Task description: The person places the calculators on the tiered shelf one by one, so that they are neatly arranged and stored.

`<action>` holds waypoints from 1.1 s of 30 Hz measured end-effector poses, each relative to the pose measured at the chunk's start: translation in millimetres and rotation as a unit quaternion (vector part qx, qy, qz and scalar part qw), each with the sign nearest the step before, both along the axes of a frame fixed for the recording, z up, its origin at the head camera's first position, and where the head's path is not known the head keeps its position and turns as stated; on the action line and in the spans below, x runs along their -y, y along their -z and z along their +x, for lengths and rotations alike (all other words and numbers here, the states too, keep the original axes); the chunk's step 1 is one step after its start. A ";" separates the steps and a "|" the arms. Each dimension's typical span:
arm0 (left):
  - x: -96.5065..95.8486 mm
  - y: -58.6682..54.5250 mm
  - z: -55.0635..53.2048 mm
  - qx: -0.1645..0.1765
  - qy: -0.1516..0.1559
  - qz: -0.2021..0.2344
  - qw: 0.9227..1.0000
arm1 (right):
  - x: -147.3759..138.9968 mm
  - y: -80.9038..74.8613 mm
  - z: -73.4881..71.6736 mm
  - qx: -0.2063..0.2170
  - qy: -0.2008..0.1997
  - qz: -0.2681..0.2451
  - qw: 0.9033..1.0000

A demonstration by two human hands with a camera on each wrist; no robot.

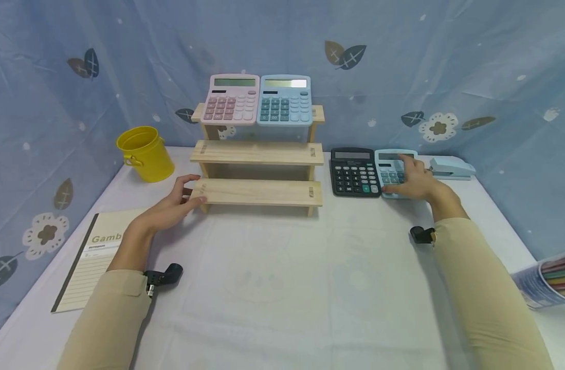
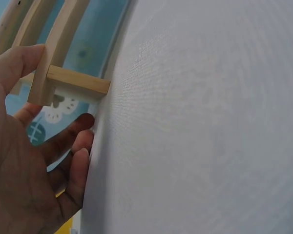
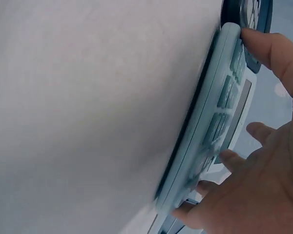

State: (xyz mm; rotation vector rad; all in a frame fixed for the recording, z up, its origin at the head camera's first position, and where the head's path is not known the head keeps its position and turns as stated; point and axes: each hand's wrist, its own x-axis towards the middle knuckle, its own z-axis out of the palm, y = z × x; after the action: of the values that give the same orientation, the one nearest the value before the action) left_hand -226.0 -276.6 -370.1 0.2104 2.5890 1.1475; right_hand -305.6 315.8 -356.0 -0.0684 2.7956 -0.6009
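Note:
My left hand (image 1: 173, 205) holds the left end of the lowest step of a three-tier wooden shelf (image 1: 256, 191), thumb on its front edge; the left wrist view shows the other fingers spread below and behind the board (image 2: 53, 73). My right hand (image 1: 414, 180) spans a light blue calculator (image 1: 389, 174) lying at the right. In the right wrist view, the thumb sits at one corner of this calculator (image 3: 205, 122) and the outer fingers at the opposite side. Close on its left lies a black calculator (image 1: 354, 173). On the top tier, a pink calculator (image 1: 231, 100) and another light blue one (image 1: 284, 100) lean side by side.
A yellow bucket (image 1: 145, 154) stands left of the shelf, with a notebook (image 1: 92, 257) in front of it. Beyond my right hand lies a pale blue stapler (image 1: 451, 167). A holder of coloured pencils (image 1: 546, 280) is at the right edge. Patterned cloth hangs behind.

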 end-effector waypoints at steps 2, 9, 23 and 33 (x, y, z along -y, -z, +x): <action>-1.7 1.2 -0.7 0.000 0.000 -0.001 1.000 | -2.2 0.7 1.0 0.004 0.006 -0.002 1.000; -3.7 1.0 1.1 0.004 0.000 0.003 1.000 | -8.7 -1.4 7.1 0.031 0.007 0.010 0.999; -2.3 -0.3 -0.2 0.004 -0.002 -0.008 1.000 | -11.2 2.4 7.8 0.012 0.002 0.003 1.000; -1.6 0.5 -0.6 0.007 -0.006 -0.009 1.000 | -14.8 -3.0 14.9 -0.055 0.032 -0.027 0.998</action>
State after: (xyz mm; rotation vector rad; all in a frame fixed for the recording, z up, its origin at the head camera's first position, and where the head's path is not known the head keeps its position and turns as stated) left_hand -226.6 -275.1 -370.6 0.1840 2.5912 1.1255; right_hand -290.6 330.7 -353.1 -0.0237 2.8963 -0.7080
